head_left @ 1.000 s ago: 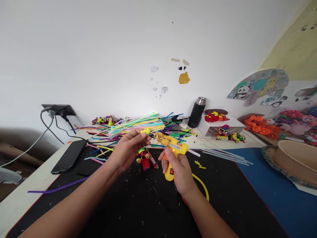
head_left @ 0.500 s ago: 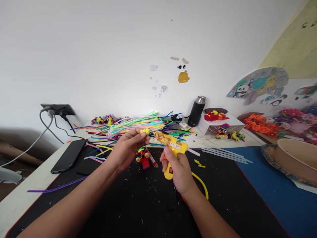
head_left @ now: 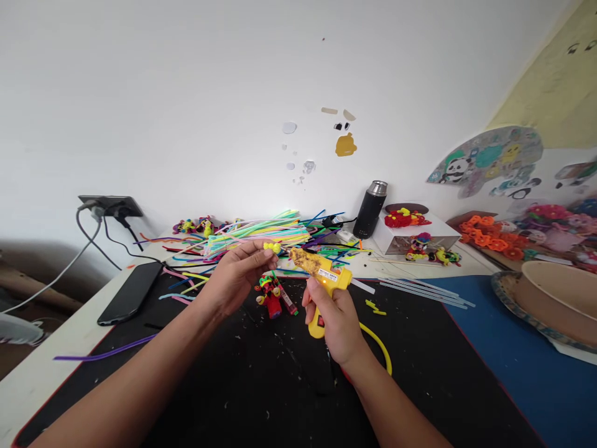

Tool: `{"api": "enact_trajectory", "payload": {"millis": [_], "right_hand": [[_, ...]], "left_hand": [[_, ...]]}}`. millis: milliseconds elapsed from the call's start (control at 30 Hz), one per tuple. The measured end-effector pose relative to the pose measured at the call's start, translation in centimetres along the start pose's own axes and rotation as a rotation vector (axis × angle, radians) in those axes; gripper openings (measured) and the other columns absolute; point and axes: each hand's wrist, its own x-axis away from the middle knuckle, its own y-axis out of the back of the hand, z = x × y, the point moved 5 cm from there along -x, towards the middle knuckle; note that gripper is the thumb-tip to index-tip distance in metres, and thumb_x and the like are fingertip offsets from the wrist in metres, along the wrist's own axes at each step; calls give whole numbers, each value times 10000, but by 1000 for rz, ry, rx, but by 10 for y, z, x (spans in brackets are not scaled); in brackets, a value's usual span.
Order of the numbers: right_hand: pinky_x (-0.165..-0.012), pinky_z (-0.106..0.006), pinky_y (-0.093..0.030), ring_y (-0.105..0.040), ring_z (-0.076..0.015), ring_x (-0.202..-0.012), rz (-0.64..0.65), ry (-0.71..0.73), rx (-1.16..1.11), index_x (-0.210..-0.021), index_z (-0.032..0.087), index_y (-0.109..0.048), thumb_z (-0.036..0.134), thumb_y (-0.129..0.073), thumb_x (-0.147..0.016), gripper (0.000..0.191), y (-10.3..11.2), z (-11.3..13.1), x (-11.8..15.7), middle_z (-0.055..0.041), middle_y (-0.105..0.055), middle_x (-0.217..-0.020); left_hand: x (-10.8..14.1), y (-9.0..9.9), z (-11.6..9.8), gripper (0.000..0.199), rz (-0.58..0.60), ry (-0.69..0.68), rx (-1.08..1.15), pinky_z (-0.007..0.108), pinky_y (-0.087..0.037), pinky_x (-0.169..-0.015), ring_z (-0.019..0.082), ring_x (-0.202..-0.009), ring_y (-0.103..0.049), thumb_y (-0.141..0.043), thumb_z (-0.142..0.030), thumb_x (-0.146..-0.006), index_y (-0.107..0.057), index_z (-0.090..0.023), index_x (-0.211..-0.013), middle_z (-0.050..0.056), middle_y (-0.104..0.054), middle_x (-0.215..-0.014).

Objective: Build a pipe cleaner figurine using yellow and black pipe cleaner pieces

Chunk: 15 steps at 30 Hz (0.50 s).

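Observation:
My right hand point(head_left: 338, 317) is wrapped round the grip of a yellow hot glue gun point(head_left: 332, 280), whose scorched front end points left. A clear glue stick point(head_left: 362, 286) pokes out of its back. Between thumb and fingertips, my left hand point(head_left: 242, 270) pinches a small, bumpy yellow pipe-cleaner piece point(head_left: 272, 247). The gun's nozzle is right beside this piece; whether they touch I cannot tell. Below on the black mat lie a red pipe-cleaner figure point(head_left: 270, 303) and a slim red tube or marker point(head_left: 288, 302). Short yellow pieces point(head_left: 375, 307) lie right of the gun.
Bundled pastel pipe cleaners point(head_left: 259, 236) lie along the wall. A black flask point(head_left: 370, 210) stands beside a white box point(head_left: 422, 239). Loose glue sticks point(head_left: 426, 291) and a bowl point(head_left: 559, 298) are at right; a phone point(head_left: 129, 294) and power strip point(head_left: 109, 205) are at left.
The glue gun has shifted very slightly left and down. My left hand keeps its pinch on the yellow piece, nearly in the same spot.

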Motion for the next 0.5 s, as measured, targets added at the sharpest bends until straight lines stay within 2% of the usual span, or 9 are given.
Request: {"api": "enact_trajectory", "payload": {"millis": [233, 500], "right_hand": [[-489, -253, -385, -468, -121, -447, 16, -46, 2, -614, 195, -623, 843, -612, -827, 682, -1, -1, 2, -1, -544, -457], [-479, -262, -378, -470, -124, -438, 17, -46, 6, -602, 204, -602, 840, -610, -833, 677, -2, -1, 2, -2, -541, -460]], "left_hand": [[-2, 1, -2, 350, 22, -4, -22, 238, -537, -711, 142, -696, -668, -1018, -353, -618, -791, -141, -780, 46, -748, -733], [-3, 4, 1, 338, 2, 8, -6, 285, -562, -777, 177, -752, -712, -1015, -315, -617, -809, -151, -828, 54, -771, -794]]}}
